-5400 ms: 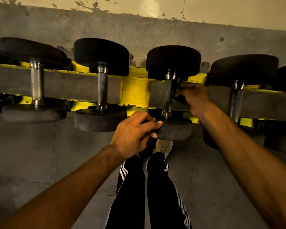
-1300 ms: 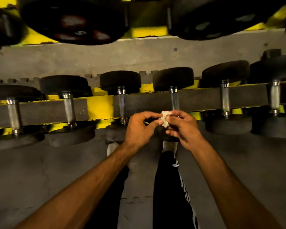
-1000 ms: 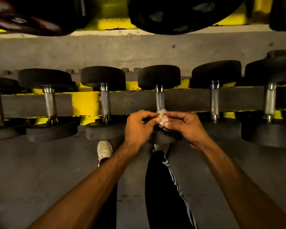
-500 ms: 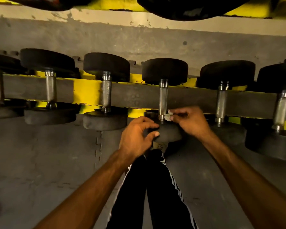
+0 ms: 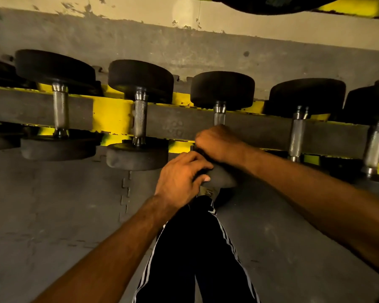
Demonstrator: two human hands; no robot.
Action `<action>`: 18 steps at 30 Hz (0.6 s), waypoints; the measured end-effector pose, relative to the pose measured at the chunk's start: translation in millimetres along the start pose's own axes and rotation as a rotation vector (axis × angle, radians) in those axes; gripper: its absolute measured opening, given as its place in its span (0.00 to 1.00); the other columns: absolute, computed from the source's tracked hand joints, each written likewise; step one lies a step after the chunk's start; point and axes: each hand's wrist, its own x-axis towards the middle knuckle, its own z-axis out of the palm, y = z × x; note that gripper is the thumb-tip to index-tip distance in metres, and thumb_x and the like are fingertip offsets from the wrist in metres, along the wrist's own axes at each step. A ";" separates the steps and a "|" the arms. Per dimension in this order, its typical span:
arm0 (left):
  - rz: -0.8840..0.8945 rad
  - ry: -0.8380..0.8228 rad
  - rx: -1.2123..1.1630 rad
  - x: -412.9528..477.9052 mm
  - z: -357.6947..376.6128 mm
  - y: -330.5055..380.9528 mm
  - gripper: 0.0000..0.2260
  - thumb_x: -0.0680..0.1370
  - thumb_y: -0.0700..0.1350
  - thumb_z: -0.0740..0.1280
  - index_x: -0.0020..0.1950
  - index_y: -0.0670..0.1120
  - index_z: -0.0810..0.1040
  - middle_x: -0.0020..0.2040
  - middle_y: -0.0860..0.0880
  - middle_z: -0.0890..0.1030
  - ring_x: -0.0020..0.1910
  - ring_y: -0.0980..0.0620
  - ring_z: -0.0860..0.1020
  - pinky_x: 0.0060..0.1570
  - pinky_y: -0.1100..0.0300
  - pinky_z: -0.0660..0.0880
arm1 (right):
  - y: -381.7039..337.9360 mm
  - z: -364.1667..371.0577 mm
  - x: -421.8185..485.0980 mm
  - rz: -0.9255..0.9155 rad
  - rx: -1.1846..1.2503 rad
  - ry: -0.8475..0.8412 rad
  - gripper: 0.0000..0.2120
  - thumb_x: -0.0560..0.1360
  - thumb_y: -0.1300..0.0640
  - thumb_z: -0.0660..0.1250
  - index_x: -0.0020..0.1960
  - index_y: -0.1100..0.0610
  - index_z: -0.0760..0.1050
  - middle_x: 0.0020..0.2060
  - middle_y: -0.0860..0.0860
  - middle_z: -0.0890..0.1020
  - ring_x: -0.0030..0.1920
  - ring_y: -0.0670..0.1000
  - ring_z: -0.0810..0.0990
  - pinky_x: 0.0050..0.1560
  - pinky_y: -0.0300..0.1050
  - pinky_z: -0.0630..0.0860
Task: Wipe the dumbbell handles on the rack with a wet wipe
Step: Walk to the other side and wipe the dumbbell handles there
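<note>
Several black dumbbells with steel handles lie across a yellow and grey rack (image 5: 112, 114). My right hand (image 5: 219, 143) is wrapped round the lower part of the middle dumbbell's handle (image 5: 219, 117); the wet wipe is hidden inside that hand. My left hand (image 5: 182, 178) grips the rim of the same dumbbell's near weight head (image 5: 222, 177), thumb on its edge. Its far head (image 5: 222, 89) rests behind the rail.
Neighbouring dumbbell handles stand left (image 5: 139, 119) and right (image 5: 296, 134) of the one I hold. An upper rack tier (image 5: 293, 5) hangs over the top right. My legs in black striped trousers (image 5: 197, 248) stand on the grey mat floor (image 5: 53, 215).
Both hands held the white wipe in front of the rack; since then my right hand has closed round the middle handle with the wipe and my left hand has taken the near weight head.
</note>
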 end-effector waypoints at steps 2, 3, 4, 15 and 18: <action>-0.004 0.016 -0.004 -1.3 1.4 -0.7 0.13 0.73 0.46 0.74 0.57 0.51 0.84 0.54 0.53 0.81 0.52 0.50 0.80 0.50 0.54 0.78 | -12.2 -20.1 15.6 0.054 -0.087 -0.083 0.12 0.80 0.52 0.62 0.58 0.53 0.80 0.56 0.52 0.83 0.57 0.55 0.81 0.44 0.45 0.71; 0.000 0.012 -0.001 -1.8 2.9 -0.7 0.13 0.73 0.46 0.74 0.57 0.51 0.84 0.55 0.53 0.81 0.52 0.49 0.80 0.50 0.53 0.78 | -12.3 -26.1 20.7 0.080 -0.066 -0.148 0.12 0.80 0.51 0.62 0.59 0.53 0.79 0.59 0.51 0.82 0.59 0.55 0.81 0.46 0.46 0.72; 0.006 0.005 0.001 -2.1 4.5 -0.6 0.14 0.73 0.46 0.74 0.58 0.51 0.84 0.55 0.53 0.81 0.53 0.49 0.80 0.50 0.53 0.79 | -9.9 -26.3 25.7 0.077 -0.045 -0.160 0.12 0.80 0.51 0.63 0.60 0.53 0.79 0.60 0.52 0.81 0.60 0.55 0.80 0.47 0.47 0.72; 0.060 0.048 0.029 -4.5 5.1 -8.5 0.13 0.70 0.48 0.75 0.55 0.50 0.85 0.52 0.52 0.81 0.51 0.49 0.79 0.48 0.55 0.76 | 19.9 17.0 -54.0 0.417 0.623 0.112 0.03 0.76 0.55 0.70 0.45 0.53 0.80 0.38 0.48 0.78 0.41 0.47 0.77 0.38 0.37 0.67; 0.080 0.068 0.027 -2.3 4.7 -8.0 0.13 0.70 0.47 0.77 0.54 0.49 0.85 0.49 0.52 0.81 0.49 0.48 0.79 0.46 0.56 0.76 | 29.5 36.9 -49.8 0.709 0.845 0.106 0.04 0.75 0.53 0.72 0.44 0.50 0.78 0.39 0.47 0.78 0.44 0.48 0.77 0.47 0.45 0.74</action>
